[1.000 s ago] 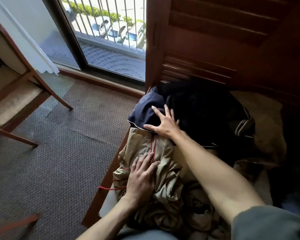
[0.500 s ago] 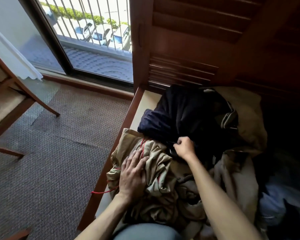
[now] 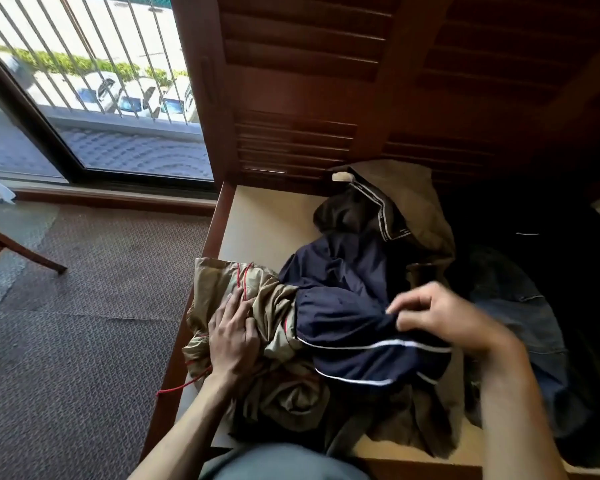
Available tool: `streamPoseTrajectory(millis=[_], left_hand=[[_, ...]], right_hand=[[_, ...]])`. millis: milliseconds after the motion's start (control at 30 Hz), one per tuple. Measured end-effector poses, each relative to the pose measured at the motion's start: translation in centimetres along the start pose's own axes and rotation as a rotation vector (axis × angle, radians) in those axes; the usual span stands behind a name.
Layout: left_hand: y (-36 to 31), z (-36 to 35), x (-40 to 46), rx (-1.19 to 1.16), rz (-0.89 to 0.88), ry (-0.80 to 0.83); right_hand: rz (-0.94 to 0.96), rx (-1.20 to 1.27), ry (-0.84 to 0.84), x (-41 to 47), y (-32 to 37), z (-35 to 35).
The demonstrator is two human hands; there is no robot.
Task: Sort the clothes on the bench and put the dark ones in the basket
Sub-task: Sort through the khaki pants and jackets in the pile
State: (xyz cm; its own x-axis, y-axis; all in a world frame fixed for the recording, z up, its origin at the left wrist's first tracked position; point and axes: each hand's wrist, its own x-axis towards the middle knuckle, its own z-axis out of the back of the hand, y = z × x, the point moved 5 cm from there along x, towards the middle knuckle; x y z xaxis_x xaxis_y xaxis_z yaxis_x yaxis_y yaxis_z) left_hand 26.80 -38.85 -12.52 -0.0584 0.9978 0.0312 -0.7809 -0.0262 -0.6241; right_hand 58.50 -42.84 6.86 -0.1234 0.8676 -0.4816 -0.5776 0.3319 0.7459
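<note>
Pinning the tan garment flat-fingered at seven o'clock, the left hand likely anchors the pile on the bench while the right hand, at four o'clock, pinches the navy garment. A brown piece at twelve overlaps it. No basket shows.
</note>
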Motion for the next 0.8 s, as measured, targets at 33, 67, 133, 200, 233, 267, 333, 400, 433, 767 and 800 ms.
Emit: streamPoseTrajectory(millis=[33, 67, 133, 200, 233, 267, 333, 400, 433, 767, 800], left_hand=[[-0.2, 0.1, 0.2, -0.016, 0.005, 0.0], [-0.5, 0.2, 0.3, -0.023, 0.01, 0.004], [-1.3, 0.3, 0.6, -0.014, 0.027, 0.028], [-2.0, 0.3, 1.2, 0.011, 0.048, 0.059], [-2.2, 0.2, 1.4, 0.024, 0.053, 0.072], [-2.3, 0.2, 1.6, 0.04, 0.058, 0.083], [-2.4, 0.0, 1.7, 0.081, 0.056, 0.096], [-2.5, -0.1, 1.5, 0.114, 0.033, 0.093], [-2.4, -0.2, 1.3, 0.126, 0.024, 0.088], [-2.5, -1.0, 1.8, 0.223, 0.016, 0.066], [-2.4, -1.0, 1.8, 0.223, 0.019, 0.063]], right_hand=[[0.043, -0.018, -0.058, 0.9, 1.3, 1.0], [0.107, -0.045, -0.155, 2.1, 2.9, 1.8], [0.233, -0.115, -0.415, 5.9, 5.5, 2.7], [0.277, -0.218, -0.639, 10.8, 6.8, 1.4], [0.277, -0.284, -0.719, 13.1, 6.8, 0.0], [0.254, -0.367, -0.751, 15.4, 6.1, -1.8], [0.141, -0.519, -0.642, 19.2, 3.2, -6.2], [-0.017, -0.535, -0.378, 21.5, -0.8, -10.0], [-0.057, -0.486, -0.279, 22.0, -2.1, -10.9], [-0.375, -0.378, -0.357, 20.2, -2.5, -1.5], [-0.45, -0.328, -0.332, 19.5, -4.0, -2.1]])
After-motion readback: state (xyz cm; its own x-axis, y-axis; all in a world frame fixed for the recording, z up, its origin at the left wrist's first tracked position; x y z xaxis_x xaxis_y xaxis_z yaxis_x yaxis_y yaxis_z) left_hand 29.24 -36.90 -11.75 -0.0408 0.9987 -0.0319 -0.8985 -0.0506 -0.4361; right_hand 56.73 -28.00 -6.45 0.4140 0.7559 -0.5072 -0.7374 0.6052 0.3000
